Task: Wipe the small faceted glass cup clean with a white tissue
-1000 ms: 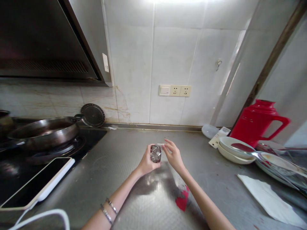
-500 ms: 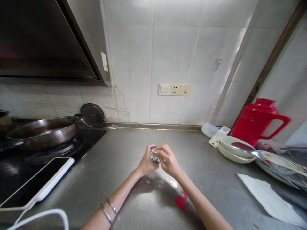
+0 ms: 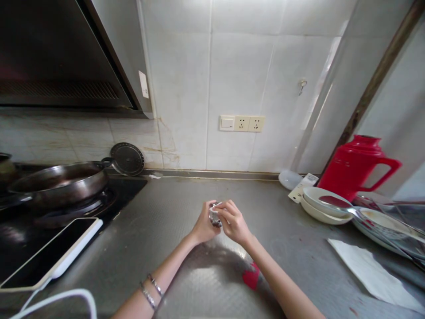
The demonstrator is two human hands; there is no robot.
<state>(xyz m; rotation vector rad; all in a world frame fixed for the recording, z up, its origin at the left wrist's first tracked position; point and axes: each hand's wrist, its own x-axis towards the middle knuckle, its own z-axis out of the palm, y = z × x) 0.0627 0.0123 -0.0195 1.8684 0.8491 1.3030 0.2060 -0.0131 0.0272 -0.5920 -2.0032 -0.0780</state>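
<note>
Over the middle of the metal counter, my left hand [image 3: 205,226] is closed round a small shiny silvery object [image 3: 215,217] with dark patches, mostly hidden by fingers; its kind cannot be made out. My right hand [image 3: 233,223] meets it from the right, thumb and fingertips pinched on a small white piece [image 3: 215,206] at the object's top. Whether that piece is separate from the silvery object is too small to tell. Both hands are held close together, fingertips almost touching.
At left, a steel pan [image 3: 63,181] sits on the stove beside a phone [image 3: 49,254] with a white cable. To the right stand a red thermos jug [image 3: 353,166], stacked bowls [image 3: 323,212], a patterned plate [image 3: 392,230] and a white paper napkin [image 3: 375,274]. A red patch [image 3: 251,277] lies near my right forearm.
My right fingertips have shifted slightly at the top of the silvery object, and the white piece there sits a little differently. My left hand keeps its hold, nearly still.
</note>
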